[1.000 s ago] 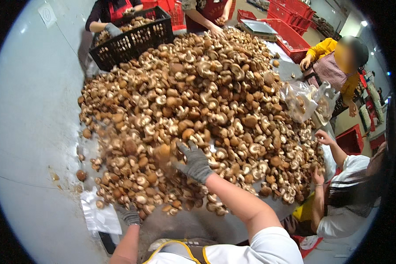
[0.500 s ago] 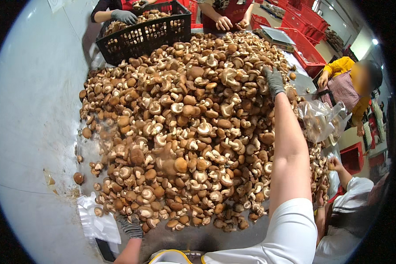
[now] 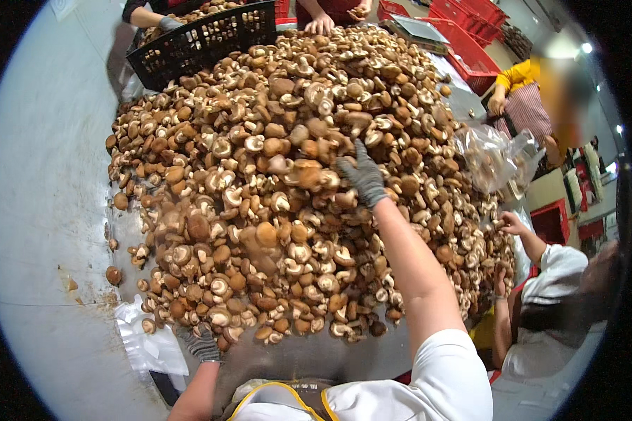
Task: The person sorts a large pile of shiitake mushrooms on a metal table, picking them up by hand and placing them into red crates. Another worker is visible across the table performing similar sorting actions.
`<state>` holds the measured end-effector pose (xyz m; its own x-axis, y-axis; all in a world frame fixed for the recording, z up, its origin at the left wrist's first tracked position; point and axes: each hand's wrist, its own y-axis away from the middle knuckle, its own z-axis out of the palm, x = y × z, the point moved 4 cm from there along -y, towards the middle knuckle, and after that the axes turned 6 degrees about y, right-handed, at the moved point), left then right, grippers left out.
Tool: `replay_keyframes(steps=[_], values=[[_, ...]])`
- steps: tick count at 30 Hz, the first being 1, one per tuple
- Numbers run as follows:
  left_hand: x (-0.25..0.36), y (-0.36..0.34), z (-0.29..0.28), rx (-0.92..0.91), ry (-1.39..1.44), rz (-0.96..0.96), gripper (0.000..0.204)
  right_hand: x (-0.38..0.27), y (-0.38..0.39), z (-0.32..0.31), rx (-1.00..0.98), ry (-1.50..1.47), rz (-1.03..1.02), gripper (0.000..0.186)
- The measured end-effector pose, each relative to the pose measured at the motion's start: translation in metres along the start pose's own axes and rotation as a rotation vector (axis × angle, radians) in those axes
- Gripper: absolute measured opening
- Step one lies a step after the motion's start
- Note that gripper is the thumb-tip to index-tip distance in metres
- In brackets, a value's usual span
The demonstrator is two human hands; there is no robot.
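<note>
A broad heap of brown-capped shiitake mushrooms [image 3: 260, 235] with pale stems covers the metal table. Reaching over the middle of it, my right hand [image 3: 363, 177] wears a grey glove. Its fingers are spread against the mushrooms, a little blurred, with nothing visibly gripped. My left hand [image 3: 202, 344], gloved in grey too, lies low at the near left edge of the heap, touching mushrooms there. Its fingertips are partly hidden among the caps, so I cannot make out whether it holds one. Beside that hand lies a stack of clear plastic bags [image 3: 147, 340].
A black crate [image 3: 203, 45] of mushrooms stands at the far left. Beyond the heap are a scale [image 3: 418, 34] and a red crate [image 3: 463, 56]. A filled clear bag [image 3: 495, 158] rests at the right. Co-workers' hands [image 3: 321, 24] are at the far side, others at the right.
My right hand has drawn back and left from the far right of the heap to its middle. My left hand stays at the near edge. The whole view has shifted slightly.
</note>
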<state>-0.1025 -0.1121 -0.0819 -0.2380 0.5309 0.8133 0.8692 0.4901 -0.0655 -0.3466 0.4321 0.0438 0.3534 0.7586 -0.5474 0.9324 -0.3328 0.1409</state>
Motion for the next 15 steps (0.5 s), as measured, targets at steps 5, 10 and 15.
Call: replay_keyframes(steps=[5,10,15], values=[[-0.021,-0.005,0.002,-0.015,-0.409,-0.061,0.086,-0.020,0.037,0.026,0.006,-0.047,-0.046,0.081],[-0.016,-0.010,0.005,-0.033,-0.305,-0.040,0.083,-0.021,0.053,0.086,0.025,-0.543,-0.034,0.085],[-0.029,-0.011,0.007,-0.018,-0.347,-0.017,0.085,-0.078,0.115,0.114,-0.017,-0.349,-0.021,0.088]])
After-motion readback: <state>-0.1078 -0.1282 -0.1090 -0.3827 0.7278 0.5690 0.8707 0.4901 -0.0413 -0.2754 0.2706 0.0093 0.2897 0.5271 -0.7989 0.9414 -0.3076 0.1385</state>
